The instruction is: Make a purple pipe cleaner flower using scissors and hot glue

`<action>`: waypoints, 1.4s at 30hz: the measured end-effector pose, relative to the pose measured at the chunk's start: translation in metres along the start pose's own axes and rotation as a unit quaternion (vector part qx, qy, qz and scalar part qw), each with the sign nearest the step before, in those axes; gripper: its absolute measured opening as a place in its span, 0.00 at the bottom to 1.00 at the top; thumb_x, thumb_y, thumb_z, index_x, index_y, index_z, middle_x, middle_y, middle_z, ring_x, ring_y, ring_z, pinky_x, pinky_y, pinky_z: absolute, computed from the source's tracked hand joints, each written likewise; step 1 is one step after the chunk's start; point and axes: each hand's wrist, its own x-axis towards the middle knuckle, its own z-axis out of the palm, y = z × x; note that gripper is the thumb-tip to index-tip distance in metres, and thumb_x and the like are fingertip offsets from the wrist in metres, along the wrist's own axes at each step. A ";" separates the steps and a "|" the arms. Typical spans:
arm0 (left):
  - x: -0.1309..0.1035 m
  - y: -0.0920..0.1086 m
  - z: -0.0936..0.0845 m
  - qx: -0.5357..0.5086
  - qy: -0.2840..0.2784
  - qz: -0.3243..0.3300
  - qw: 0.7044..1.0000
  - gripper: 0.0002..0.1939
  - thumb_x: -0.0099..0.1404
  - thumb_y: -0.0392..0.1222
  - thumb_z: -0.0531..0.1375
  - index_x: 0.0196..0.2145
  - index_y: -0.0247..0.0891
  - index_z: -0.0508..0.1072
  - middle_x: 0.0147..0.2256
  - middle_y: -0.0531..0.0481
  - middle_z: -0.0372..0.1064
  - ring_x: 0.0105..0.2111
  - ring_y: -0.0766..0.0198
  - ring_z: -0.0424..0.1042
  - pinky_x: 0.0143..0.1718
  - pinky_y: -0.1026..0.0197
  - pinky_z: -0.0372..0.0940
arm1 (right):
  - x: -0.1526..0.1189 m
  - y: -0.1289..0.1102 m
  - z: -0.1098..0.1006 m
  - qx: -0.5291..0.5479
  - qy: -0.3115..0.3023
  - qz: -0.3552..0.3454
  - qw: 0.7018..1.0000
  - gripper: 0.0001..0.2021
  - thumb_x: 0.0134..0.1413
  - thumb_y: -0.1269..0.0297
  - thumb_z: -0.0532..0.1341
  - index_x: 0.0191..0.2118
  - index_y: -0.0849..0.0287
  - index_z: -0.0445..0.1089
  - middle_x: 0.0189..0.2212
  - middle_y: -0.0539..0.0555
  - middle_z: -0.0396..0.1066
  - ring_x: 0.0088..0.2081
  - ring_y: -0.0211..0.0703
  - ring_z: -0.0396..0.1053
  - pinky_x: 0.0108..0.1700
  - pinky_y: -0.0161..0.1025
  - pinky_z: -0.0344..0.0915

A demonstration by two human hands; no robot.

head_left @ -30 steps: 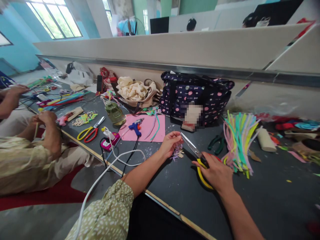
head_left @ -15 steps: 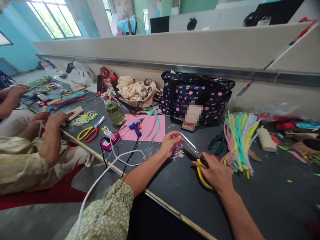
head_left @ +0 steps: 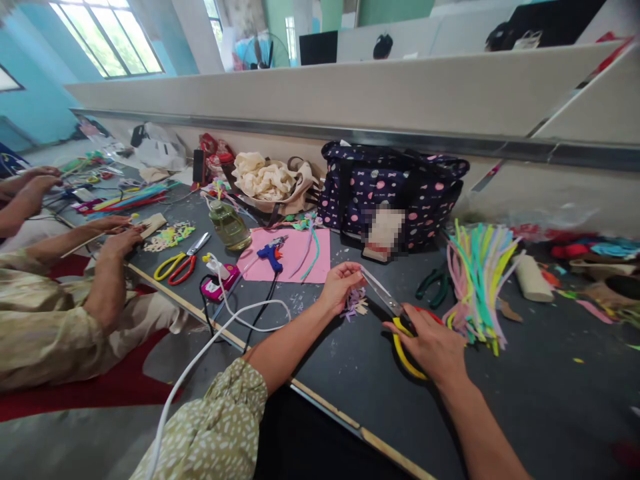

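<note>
My right hand (head_left: 434, 339) is wrapped round the handles of a pair of scissors (head_left: 383, 293) with one yellow and one red loop. The blades look nearly closed and point up and left. At their tip, the fingers of my left hand (head_left: 341, 287) are pinched together; whatever sits between them is too small to make out. Just under that hand lies a small pile of lilac and cream cut scraps (head_left: 357, 304). A fan-shaped bundle of pastel fuzzy strips (head_left: 481, 283) lies right of my right hand, beside dark green pliers (head_left: 433, 288).
Behind are a dark patterned bag (head_left: 395, 187) and a pink sheet (head_left: 315, 257) bearing a blue glue gun (head_left: 271, 255). A white cable (head_left: 235, 312) loops across my left forearm's side. At left, a co-worker's hands (head_left: 123, 233) work near another pair of scissors (head_left: 183, 260).
My hands and the scissors stay almost in place. The co-worker's hands on the left have shifted and moved apart, with a thin stick-like piece showing there.
</note>
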 end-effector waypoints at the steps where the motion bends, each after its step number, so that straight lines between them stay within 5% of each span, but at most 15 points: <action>1: 0.000 0.000 0.000 0.000 0.001 0.000 1.000 0.19 0.42 0.39 0.73 0.31 0.33 0.72 0.27 0.54 0.70 0.26 0.71 0.70 0.36 0.62 0.68 | -0.001 0.000 0.001 -0.001 -0.001 0.001 1.000 0.22 0.59 0.48 0.56 0.49 0.59 0.70 0.30 0.53 0.74 0.26 0.37 0.66 0.28 0.34 0.46; 25: 0.001 -0.003 -0.002 0.014 -0.008 0.012 1.000 0.17 0.44 0.40 0.73 0.32 0.34 0.73 0.27 0.53 0.71 0.27 0.71 0.71 0.38 0.63 0.69 | 0.000 -0.001 -0.001 0.011 0.006 -0.002 1.000 0.21 0.61 0.48 0.54 0.47 0.60 0.72 0.28 0.53 0.75 0.24 0.36 0.65 0.27 0.35 0.44; 33: 0.000 0.000 0.000 0.007 0.003 0.005 1.000 0.18 0.45 0.40 0.73 0.32 0.34 0.73 0.28 0.53 0.71 0.27 0.70 0.71 0.39 0.62 0.68 | 0.005 -0.001 -0.006 0.080 -0.054 0.103 0.990 0.27 0.57 0.40 0.52 0.46 0.58 0.70 0.30 0.54 0.75 0.27 0.40 0.69 0.26 0.33 0.48; 42: 0.000 0.001 -0.001 -0.015 0.008 0.002 1.000 0.18 0.45 0.39 0.73 0.32 0.34 0.73 0.27 0.54 0.70 0.27 0.71 0.71 0.37 0.64 0.68 | 0.003 -0.002 0.000 0.049 -0.014 0.037 0.998 0.24 0.58 0.43 0.54 0.44 0.60 0.71 0.33 0.55 0.76 0.28 0.39 0.69 0.27 0.34 0.49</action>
